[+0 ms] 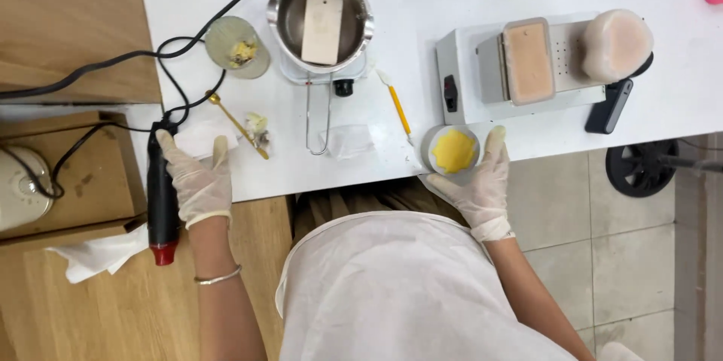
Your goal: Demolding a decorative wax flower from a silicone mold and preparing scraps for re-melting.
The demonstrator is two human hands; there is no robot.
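Yellow-filled round cup (454,151) sits at the white table (663,105) edge, 1 o'clock from my body; my gloved right hand (480,184) curls around its side. At 10 o'clock my gloved left hand (197,180) grips a black heat tool (161,203). Farther, at 12 o'clock, a steel pot (322,18) holds 1 pale slab (321,28).
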